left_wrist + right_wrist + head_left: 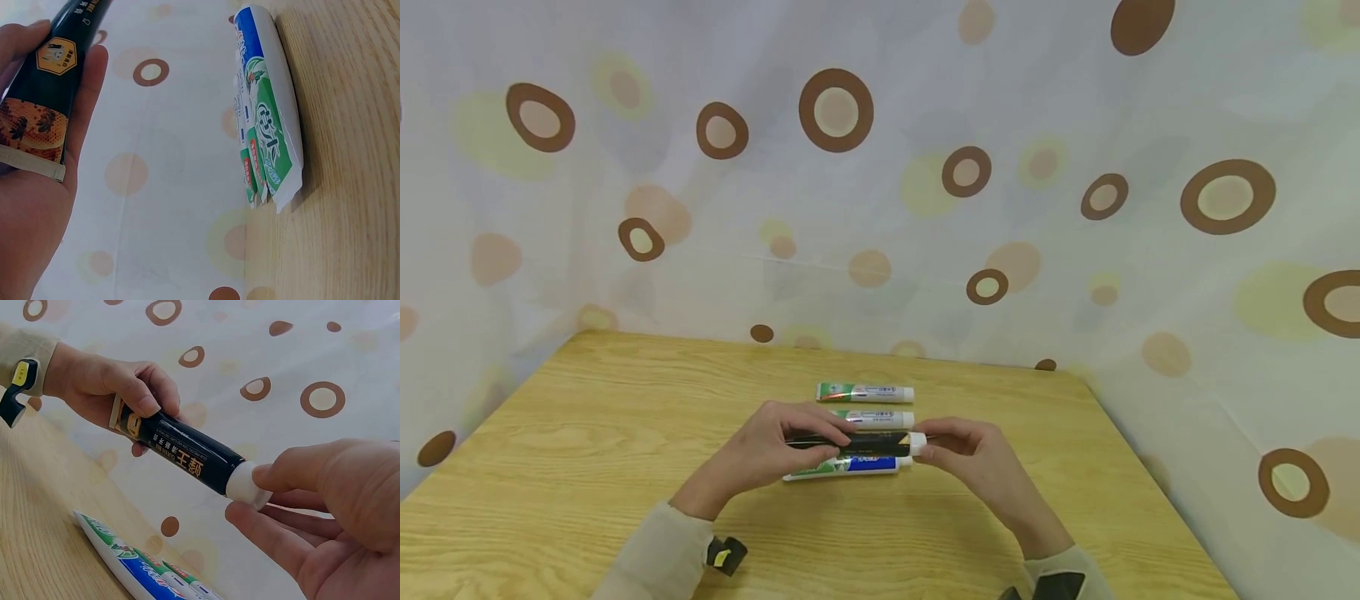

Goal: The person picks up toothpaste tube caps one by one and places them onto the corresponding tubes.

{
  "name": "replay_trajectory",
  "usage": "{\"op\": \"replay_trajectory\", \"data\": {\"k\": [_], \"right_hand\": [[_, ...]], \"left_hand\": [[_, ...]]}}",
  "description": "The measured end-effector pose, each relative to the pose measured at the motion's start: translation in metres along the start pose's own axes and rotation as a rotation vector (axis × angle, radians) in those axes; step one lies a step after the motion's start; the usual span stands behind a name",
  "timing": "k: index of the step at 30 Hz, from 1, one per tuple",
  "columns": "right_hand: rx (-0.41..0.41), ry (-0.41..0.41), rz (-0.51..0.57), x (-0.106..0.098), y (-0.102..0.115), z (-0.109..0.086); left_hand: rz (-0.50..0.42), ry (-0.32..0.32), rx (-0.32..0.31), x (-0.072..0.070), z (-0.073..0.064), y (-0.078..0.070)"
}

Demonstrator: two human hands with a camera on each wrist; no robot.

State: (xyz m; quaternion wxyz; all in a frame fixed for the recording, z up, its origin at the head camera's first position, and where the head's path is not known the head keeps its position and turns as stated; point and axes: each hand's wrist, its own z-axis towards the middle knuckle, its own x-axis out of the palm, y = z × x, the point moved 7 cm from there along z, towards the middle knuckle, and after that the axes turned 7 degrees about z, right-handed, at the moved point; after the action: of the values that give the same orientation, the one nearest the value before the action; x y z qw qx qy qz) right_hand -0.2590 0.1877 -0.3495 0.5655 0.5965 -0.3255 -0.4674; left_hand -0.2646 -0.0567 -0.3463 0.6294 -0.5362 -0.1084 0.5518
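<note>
A black toothpaste tube (876, 443) with gold print and a white cap (917, 443) is held level above the table. My left hand (778, 442) grips its flat end, thumb on one side and fingers on the other. At the other end my right hand (973, 458) pinches the white cap (247, 484) between thumb and fingers. A honeycomb picture shows near the crimped end of the black tube (53, 81) in the left wrist view. Beneath it in the head view lies a green, blue and white toothpaste tube (865, 467), partly covered by the hands and black tube.
Two slimmer green-and-white toothpaste tubes, a far tube (865, 392) and a nearer tube (880, 419), lie behind in a row, caps to the right. The wooden table (647, 417) meets a dotted curtain (865, 208) at the back and sides.
</note>
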Motion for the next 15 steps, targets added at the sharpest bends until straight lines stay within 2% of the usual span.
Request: {"op": "replay_trajectory", "data": {"k": [8, 15], "right_hand": [[-0.044, -0.037, -0.023, -0.0016, 0.0024, -0.0013], [-0.031, -0.010, 0.051, -0.0016, 0.0015, -0.0015]], "left_hand": [[0.005, 0.003, 0.032, 0.0025, 0.0019, -0.0028], [-0.017, 0.011, 0.016, 0.0039, 0.0014, -0.0016]]}}
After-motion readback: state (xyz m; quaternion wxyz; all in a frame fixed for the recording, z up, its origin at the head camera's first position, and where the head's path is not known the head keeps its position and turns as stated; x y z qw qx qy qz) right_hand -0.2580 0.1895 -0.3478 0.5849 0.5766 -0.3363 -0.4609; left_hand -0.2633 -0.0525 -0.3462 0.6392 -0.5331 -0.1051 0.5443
